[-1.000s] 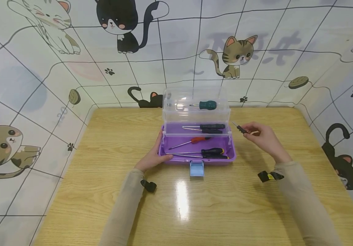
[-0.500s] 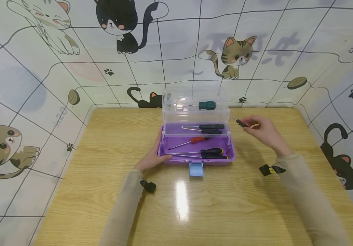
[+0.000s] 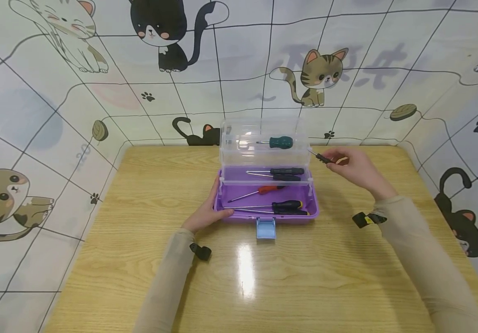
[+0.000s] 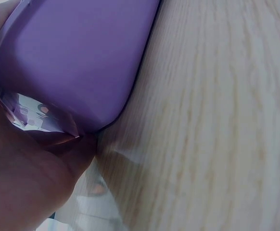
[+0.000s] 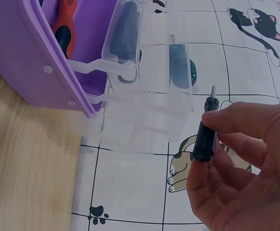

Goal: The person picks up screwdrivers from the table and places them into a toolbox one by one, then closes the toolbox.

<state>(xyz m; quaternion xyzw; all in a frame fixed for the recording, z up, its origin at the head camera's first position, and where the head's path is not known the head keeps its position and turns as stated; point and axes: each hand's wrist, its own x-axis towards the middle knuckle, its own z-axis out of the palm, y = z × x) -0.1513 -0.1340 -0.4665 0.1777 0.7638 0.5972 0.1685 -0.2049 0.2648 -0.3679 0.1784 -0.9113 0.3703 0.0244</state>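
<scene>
At the table's centre sits a purple toolbox (image 3: 314, 203), its clear stacked trays (image 3: 232, 157) raised behind the main compartment. My left hand (image 3: 203, 216) grips the box's left end, thumb over the front corner; the left wrist view has it against the purple wall (image 4: 77, 53). My right hand (image 3: 357, 170) pinches a small screwdriver (image 5: 205, 139) by its black handle, shaft pointing up and left. The shaft tip overlaps the right edge of the upper tray in the head view. In that tray lies a green-handled screwdriver (image 3: 281, 142).
Two black-handled screwdrivers (image 3: 286, 171) lie in the lower clear tray. The compartment below holds a red-handled screwdriver (image 3: 269, 189) and two long black-and-yellow ones (image 3: 287, 205). A blue latch (image 3: 265, 229) hangs at the front. The cat-patterned wall (image 3: 247, 97) stands behind the wooden table (image 3: 159, 185).
My right hand has moved up and to the left with the screwdriver, bringing its tip to the upper tray's edge. My left hand stays on the toolbox.
</scene>
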